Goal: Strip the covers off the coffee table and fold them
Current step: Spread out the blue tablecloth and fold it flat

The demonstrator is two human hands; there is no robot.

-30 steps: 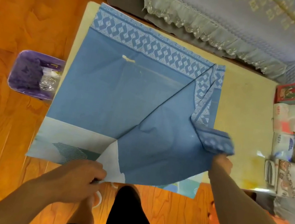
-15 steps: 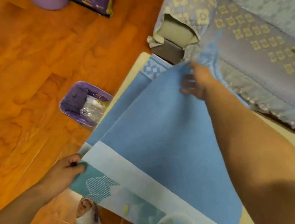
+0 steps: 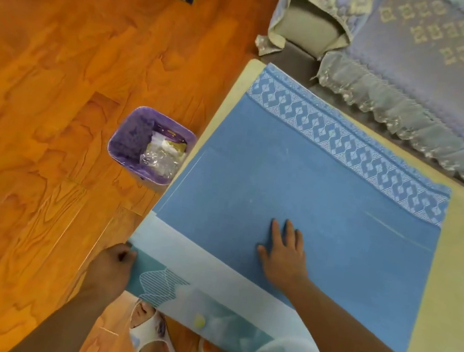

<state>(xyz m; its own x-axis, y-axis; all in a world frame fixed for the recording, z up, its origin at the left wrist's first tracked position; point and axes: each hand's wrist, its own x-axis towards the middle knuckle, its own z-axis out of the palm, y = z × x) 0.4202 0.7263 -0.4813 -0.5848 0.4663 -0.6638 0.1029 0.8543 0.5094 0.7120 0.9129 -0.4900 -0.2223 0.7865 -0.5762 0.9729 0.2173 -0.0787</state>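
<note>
I see my left hand (image 3: 113, 269) pinching the blue cover (image 3: 298, 185) at its 7 o'clock corner, my right hand (image 3: 284, 253) spread flat mid-panel — the long axis runs toward 4 o'clock.

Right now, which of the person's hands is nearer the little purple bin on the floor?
Left. The left hand grips the cover's corner just below the purple bin; the right hand lies flat mid-cover, farther off.
</note>
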